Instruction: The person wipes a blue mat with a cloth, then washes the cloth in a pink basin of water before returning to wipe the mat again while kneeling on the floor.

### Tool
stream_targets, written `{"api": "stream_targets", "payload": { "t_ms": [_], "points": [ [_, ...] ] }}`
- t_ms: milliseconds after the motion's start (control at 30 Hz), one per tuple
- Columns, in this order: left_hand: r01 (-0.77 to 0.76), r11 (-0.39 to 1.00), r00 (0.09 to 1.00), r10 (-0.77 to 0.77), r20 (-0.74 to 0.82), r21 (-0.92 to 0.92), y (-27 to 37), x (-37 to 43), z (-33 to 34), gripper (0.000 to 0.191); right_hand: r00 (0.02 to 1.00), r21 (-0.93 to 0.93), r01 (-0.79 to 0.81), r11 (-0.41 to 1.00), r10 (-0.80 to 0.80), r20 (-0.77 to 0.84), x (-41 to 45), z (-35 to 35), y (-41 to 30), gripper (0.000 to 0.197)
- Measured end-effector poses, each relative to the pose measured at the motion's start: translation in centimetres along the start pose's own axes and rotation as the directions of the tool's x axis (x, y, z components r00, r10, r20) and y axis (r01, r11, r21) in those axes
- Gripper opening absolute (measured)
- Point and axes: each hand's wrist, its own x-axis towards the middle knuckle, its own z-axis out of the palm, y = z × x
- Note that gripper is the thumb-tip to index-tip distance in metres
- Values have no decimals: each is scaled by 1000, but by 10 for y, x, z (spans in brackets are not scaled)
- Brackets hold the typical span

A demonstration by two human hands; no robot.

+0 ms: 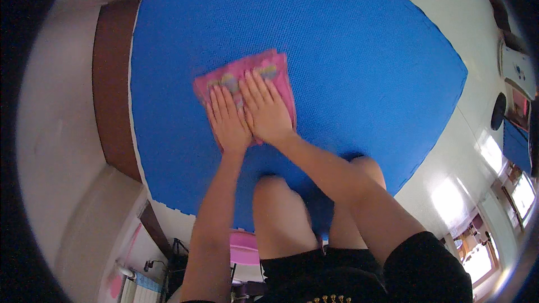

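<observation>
A folded pink cloth with a printed pattern lies on a blue foam mat. Both palms rest flat on it, side by side. My left hand covers its left and lower part, fingers pointing up the picture. My right hand presses on the right part, close beside the left one. The cloth's top edge and right side show past the fingers; what lies under the palms is hidden. Neither hand has its fingers wrapped round anything.
My bare knees are on the mat near its lower edge. A brown baseboard and pale wall run along the left. Light, shiny floor lies to the right. A pink seat stands behind, and a dark round object is at far right.
</observation>
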Motion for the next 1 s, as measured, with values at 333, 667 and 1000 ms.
{"api": "stream_targets", "payload": {
  "t_ms": [333,667,1000],
  "points": [
    [21,993,999,-24,-22,-117,-3,-48,-1,56,957,14,210,978,-208,201,-27,-2,-1,60],
    [-82,997,976,79,-205,-4,10,180,4,55,986,-228,5,974,-44,-163,144,-30,75,57],
    [-156,972,949,197,-246,175,5,330,1,55,923,-215,-32,976,-53,-381,272,-54,122,58]
  ]
}}
